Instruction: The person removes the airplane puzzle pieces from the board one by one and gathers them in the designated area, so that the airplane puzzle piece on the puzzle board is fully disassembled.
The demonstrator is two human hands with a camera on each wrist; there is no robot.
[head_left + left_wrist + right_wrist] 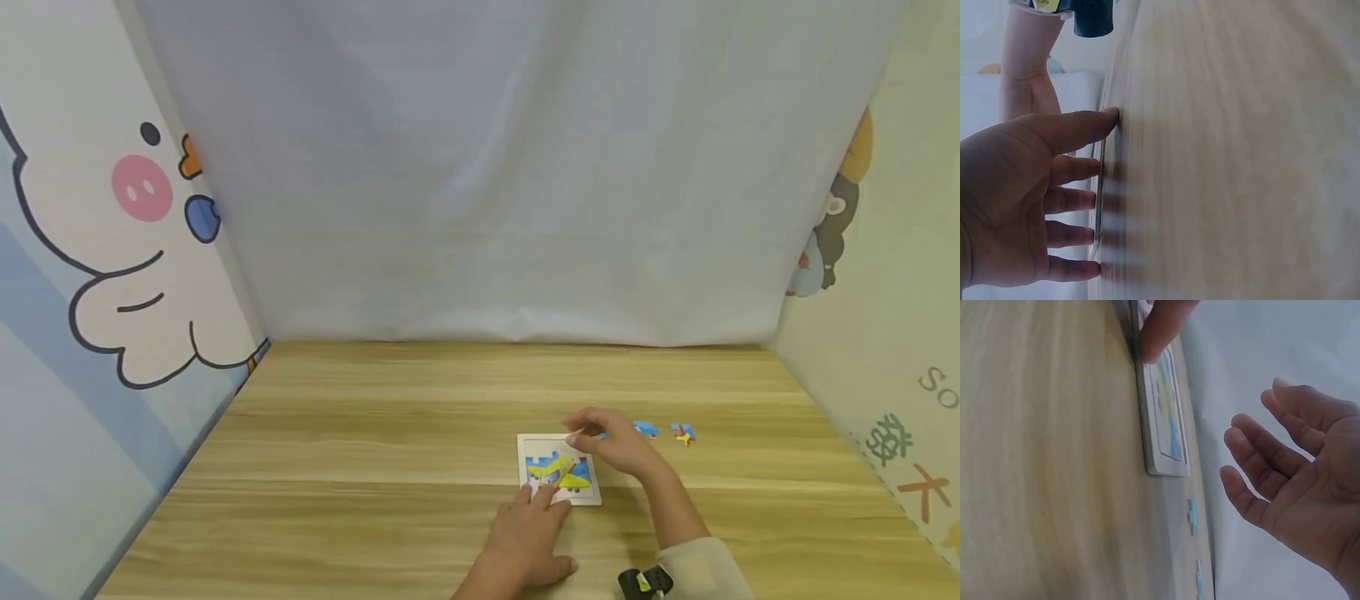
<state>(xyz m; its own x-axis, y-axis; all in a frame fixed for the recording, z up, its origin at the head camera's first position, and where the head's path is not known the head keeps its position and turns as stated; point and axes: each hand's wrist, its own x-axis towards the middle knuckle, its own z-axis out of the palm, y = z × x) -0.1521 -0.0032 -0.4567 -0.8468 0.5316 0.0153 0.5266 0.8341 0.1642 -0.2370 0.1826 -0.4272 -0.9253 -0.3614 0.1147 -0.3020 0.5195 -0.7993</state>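
A jigsaw puzzle [558, 472] showing a yellow airplane lies in a pale square tray [597, 492] on the table. Its upper part shows bare backing. My left hand [525, 537] rests with spread fingertips at the tray's near edge, thumb out to the side on the tabletop. Over the tray's far right corner hovers my right hand [615, 443]. In the right wrist view that hand [1297, 462] has loosely bent fingers, and no thing shows between them. Two loose puzzle pieces [646, 430], [684, 434] lie right of the tray; a bit of blue shows beside the right hand's fingers.
The wood-grain table [337, 475] spreads out around the tray. A grey-white curtain [480, 183] hangs along its far edge. Printed cartoon walls [135, 250] flank it left and right. A black device [645, 582] is strapped at the right sleeve.
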